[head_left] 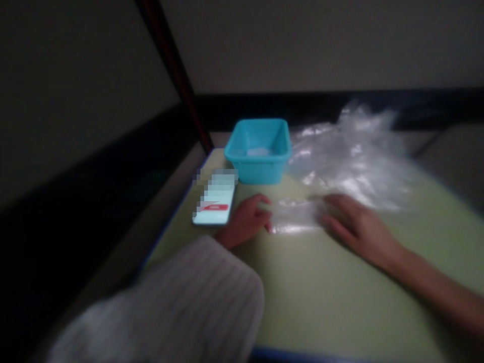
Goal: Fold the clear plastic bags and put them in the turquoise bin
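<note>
A small clear plastic bag (297, 216) lies stretched low over the table between my two hands, with light glinting along its edges. My left hand (249, 217) has its fingers curled at the bag's left end. At the right end, my right hand (353, 222) grips the bag with thumb and fingers, a little smeared by motion. Just beyond my left hand stands a turquoise plastic basket (259, 171); something pale lies inside, too blurred to name.
A loose pile of clear plastic bags (351, 156) covers the back right of the pale green table (321, 297). Left of my left hand lies a phone (217, 196) with a lit screen. A dark red pole (177, 70) rises behind the table's left edge.
</note>
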